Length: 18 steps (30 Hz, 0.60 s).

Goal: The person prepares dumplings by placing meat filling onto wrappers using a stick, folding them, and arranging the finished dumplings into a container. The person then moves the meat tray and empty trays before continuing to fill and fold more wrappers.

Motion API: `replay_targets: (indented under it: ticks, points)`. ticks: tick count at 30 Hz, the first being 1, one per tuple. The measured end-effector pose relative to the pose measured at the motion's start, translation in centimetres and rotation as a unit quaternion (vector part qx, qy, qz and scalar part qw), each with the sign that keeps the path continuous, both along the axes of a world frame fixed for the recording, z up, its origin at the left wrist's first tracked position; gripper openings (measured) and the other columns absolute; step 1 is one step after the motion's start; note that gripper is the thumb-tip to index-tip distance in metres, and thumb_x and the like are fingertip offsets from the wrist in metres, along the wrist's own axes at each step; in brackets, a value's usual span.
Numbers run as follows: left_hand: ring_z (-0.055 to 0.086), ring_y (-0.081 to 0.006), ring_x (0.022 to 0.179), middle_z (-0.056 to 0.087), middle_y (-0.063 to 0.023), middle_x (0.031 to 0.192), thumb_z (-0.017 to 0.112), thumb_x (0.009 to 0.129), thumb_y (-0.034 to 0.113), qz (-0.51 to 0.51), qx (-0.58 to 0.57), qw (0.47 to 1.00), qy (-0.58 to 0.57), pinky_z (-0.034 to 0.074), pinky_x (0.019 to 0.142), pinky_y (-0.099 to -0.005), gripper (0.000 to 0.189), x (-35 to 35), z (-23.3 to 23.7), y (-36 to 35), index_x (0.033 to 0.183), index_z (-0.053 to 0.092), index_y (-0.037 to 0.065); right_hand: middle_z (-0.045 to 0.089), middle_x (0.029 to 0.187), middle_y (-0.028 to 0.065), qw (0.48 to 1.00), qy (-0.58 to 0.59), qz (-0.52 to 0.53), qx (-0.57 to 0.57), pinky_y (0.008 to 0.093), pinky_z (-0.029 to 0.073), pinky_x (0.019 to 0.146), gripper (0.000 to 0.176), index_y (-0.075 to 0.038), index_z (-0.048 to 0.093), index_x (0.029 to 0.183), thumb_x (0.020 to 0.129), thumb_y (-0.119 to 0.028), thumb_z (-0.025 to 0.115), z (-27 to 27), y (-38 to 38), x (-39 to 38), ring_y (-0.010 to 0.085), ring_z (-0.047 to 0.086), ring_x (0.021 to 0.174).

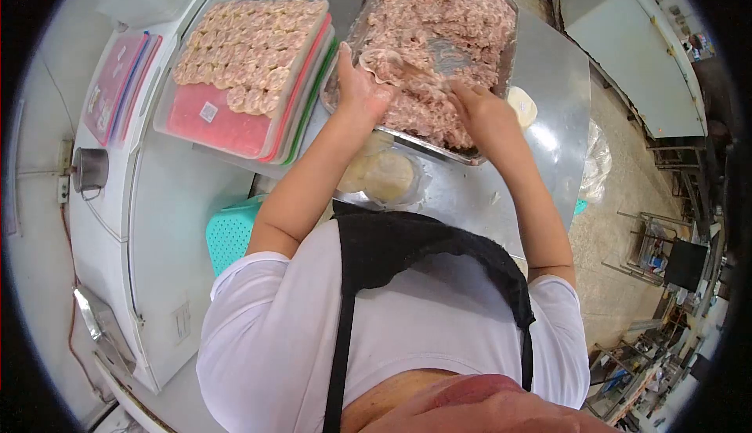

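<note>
My left hand [363,92] is cupped at the near left corner of a metal tray [511,22], holding a round dumpling wrapper [382,63] with meat on it. My right hand [484,113] is closed over the near right part of the tray. Its fingers pinch something thin that points toward the wrapper; blur hides what it is. Pink minced meat [446,2] fills much of the tray, with bare metal showing in the middle. A stack of round pale wrappers [389,176] lies on plastic just in front of me.
Left of the tray stand stacked plastic containers [219,124], the top one holding rows of filled dumplings [243,45]. A round pale piece [522,106] lies right of the tray on the metal table [552,147]. A turquoise basket [233,233] is at lower left, beside a white freezer [168,253].
</note>
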<state>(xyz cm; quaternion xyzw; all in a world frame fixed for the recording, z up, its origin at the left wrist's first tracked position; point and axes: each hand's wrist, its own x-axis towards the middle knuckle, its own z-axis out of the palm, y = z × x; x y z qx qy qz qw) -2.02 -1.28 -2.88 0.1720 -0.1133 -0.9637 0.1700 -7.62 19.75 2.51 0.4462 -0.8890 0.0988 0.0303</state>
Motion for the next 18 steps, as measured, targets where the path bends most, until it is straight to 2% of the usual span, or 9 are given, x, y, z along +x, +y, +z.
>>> replay_targets:
  ticks: [2,5,6,10,12,14,15,17,18]
  points:
    - [0.037,-0.0386,0.132,0.038,-0.0196,0.145,0.039,0.092,0.063,-0.003,0.0,0.999,-0.047,0.025,0.11,-0.0584,0.077,-0.1,2.5,1.6,0.14,0.038,0.003,0.063,0.08,0.0157,0.994,-0.008,0.062,-0.084,0.0443,0.052,0.062,0.019,-0.01,0.061,0.101,0.093,-0.025,0.054,-2.2,0.2,-0.9,0.0338,0.065,0.073]
    - [0.04,-0.0427,0.128,0.042,-0.0219,0.139,0.045,0.09,0.063,-0.002,-0.037,0.998,-0.057,0.019,0.108,-0.067,0.073,-1.0,2.5,2.1,0.132,0.047,0.003,0.062,0.081,0.0158,0.998,0.013,0.059,0.004,0.0438,0.053,0.064,0.019,-0.009,0.06,0.106,0.092,-0.022,0.055,1.6,1.4,-2.3,0.0342,0.065,0.076]
    - [0.04,-0.0427,0.128,0.042,-0.0219,0.139,0.045,0.09,0.063,-0.001,-0.039,0.998,-0.059,0.019,0.108,-0.067,0.073,-1.3,2.5,2.3,0.132,0.047,0.003,0.061,0.082,0.0159,0.998,0.037,0.027,0.052,0.0439,0.053,0.064,0.02,-0.009,0.059,0.107,0.092,-0.022,0.055,3.1,1.8,-1.9,0.0347,0.065,0.078]
    - [0.044,-0.0412,0.124,0.047,-0.0237,0.129,0.053,0.089,0.054,-0.004,-0.044,0.995,-0.086,0.025,0.107,-0.0652,0.063,-2.2,2.6,2.7,0.124,0.051,0.002,0.06,0.086,0.0154,0.995,-0.039,0.078,-0.056,0.0448,0.053,0.066,0.028,-0.007,0.057,0.116,0.092,-0.021,0.056,1.5,0.7,-1.9,0.0341,0.065,0.079]
    - [0.044,-0.04,0.124,0.048,-0.0234,0.126,0.056,0.089,0.05,0.023,-0.026,0.994,-0.099,0.028,0.107,-0.0634,0.058,-2.3,2.4,2.2,0.122,0.052,0.002,0.063,0.09,0.0177,0.995,-0.055,0.083,-0.033,0.0438,0.052,0.072,0.032,-0.002,0.059,0.118,0.094,-0.023,0.055,2.0,1.3,-3.2,0.0363,0.065,0.083]
    - [0.048,-0.0365,0.121,0.052,-0.0208,0.121,0.061,0.09,0.03,-0.029,-0.074,0.994,0.07,0.033,0.106,-0.0579,0.044,-1.8,1.6,1.3,0.124,0.053,0.004,0.066,0.094,0.0205,0.952,-0.197,0.087,-0.217,0.0423,0.051,0.078,0.032,0.0,0.062,0.113,0.097,-0.026,0.053,2.2,2.3,-4.9,0.0388,0.064,0.088]
    - [0.048,-0.0365,0.121,0.052,-0.0208,0.121,0.061,0.09,0.03,-0.025,-0.077,0.994,0.07,0.033,0.106,-0.0579,0.044,-1.1,2.3,1.1,0.124,0.053,0.004,0.067,0.098,0.0229,0.937,-0.252,0.053,-0.237,0.0403,0.049,0.083,0.033,0.002,0.064,0.108,0.098,-0.026,0.051,2.4,2.7,-5.2,0.0394,0.064,0.092]
    - [0.056,-0.0303,0.114,0.056,-0.0158,0.12,0.067,0.085,0.014,-0.14,-0.372,0.917,-0.015,0.04,0.103,-0.0477,0.046,0.7,4.4,1.6,0.128,0.052,0.007,0.067,0.099,0.0231,0.927,-0.316,0.051,-0.195,0.0399,0.049,0.083,0.033,0.002,0.064,0.109,0.098,-0.026,0.051,3.3,3.2,-5.2,0.0387,0.064,0.092]
    - [0.056,-0.0303,0.114,0.056,-0.0158,0.12,0.067,0.085,0.014,-0.137,-0.372,0.918,-0.017,0.04,0.103,-0.0477,0.046,0.6,5.2,1.6,0.128,0.052,0.007,0.066,0.1,0.0234,0.912,-0.377,0.046,-0.152,0.0395,0.049,0.083,0.033,0.001,0.064,0.111,0.098,-0.026,0.052,4.0,3.4,-5.1,0.038,0.064,0.092]
